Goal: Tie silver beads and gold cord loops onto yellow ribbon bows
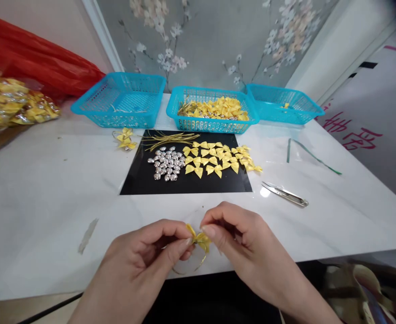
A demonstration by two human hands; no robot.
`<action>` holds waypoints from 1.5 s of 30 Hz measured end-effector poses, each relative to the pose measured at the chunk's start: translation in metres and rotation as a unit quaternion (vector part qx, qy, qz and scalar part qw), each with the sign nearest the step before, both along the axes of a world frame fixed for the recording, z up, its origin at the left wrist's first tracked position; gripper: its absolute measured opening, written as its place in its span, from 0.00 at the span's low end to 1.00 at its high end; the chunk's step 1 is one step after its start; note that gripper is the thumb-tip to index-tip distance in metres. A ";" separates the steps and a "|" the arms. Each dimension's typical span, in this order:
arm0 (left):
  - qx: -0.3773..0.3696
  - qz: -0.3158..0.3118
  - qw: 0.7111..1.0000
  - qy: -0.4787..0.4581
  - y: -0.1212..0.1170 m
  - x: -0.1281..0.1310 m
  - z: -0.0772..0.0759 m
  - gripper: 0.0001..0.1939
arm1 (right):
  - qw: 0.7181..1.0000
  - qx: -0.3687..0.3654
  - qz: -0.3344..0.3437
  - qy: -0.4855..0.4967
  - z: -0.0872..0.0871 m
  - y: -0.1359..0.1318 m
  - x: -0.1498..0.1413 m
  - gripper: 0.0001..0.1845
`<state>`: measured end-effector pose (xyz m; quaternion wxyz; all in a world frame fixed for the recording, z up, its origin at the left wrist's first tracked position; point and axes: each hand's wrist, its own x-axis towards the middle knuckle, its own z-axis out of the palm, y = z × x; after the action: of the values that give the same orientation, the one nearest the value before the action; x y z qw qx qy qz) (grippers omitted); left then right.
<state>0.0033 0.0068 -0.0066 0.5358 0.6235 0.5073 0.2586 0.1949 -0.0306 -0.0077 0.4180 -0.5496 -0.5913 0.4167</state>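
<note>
Yellow bow (199, 239) sits pinched between both hands at the table's (42, 202) near edge: left hand (144, 258) and right hand (238, 234) grip it by fingertips. One slip and the gold cord (201, 262) could pull loose, dropping the bow off the edge.

White table (42, 198): black mat (187, 184), 3 blue baskets (122, 100), snips (285, 194)

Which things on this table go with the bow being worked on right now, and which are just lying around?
In use: left hand and right hand pinching a yellow bow with gold cord; loose yellow bows, silver beads and gold cords on the black mat; middle basket of bows.

Lying about: snips, green strip, red bag, left basket.
</note>
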 end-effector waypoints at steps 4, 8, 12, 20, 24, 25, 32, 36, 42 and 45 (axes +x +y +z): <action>0.019 0.028 0.999 0.018 0.000 0.004 0.001 0.06 | 0.994 0.102 -0.048 -0.014 0.002 -0.009 0.000 0.15; 0.024 0.020 0.999 0.043 -0.001 0.008 0.005 0.09 | 0.987 0.149 -0.049 0.019 0.009 -0.018 -0.007 0.22; 0.032 0.022 0.998 0.038 -0.003 0.012 0.008 0.09 | 0.978 0.191 -0.076 -0.026 0.016 -0.017 -0.011 0.12; 0.072 0.094 0.992 0.038 -0.008 0.010 0.007 0.06 | 0.962 0.193 -0.124 -0.149 0.001 -0.027 -0.031 0.13; 0.024 0.112 0.993 -0.022 -0.007 0.010 0.006 0.05 | 0.960 0.192 -0.129 -0.160 -0.018 -0.035 -0.040 0.18; 0.008 0.111 0.993 -0.037 -0.006 0.011 0.006 0.06 | 0.957 0.196 -0.133 -0.167 -0.021 -0.035 -0.040 0.18; -0.058 0.086 0.992 -0.066 -0.003 0.005 -0.005 0.09 | 0.932 0.267 -0.129 -0.209 -0.027 -0.032 -0.036 0.16; -0.084 0.082 0.989 -0.088 -0.003 0.001 -0.012 0.10 | 0.924 0.269 -0.126 -0.241 -0.025 -0.033 -0.037 0.18; -0.119 0.078 0.983 -0.119 -0.004 0.002 -0.011 0.11 | 0.927 0.266 -0.129 -0.230 -0.024 -0.033 -0.040 0.17; -0.136 0.083 0.977 -0.141 -0.004 0.005 -0.009 0.10 | 0.929 0.266 -0.144 -0.214 -0.024 -0.032 -0.041 0.17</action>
<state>0.0078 0.0030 -0.0152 0.6585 0.4576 0.5069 0.3163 0.1537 -0.0624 -0.0314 0.4683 -0.5732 -0.6704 0.0519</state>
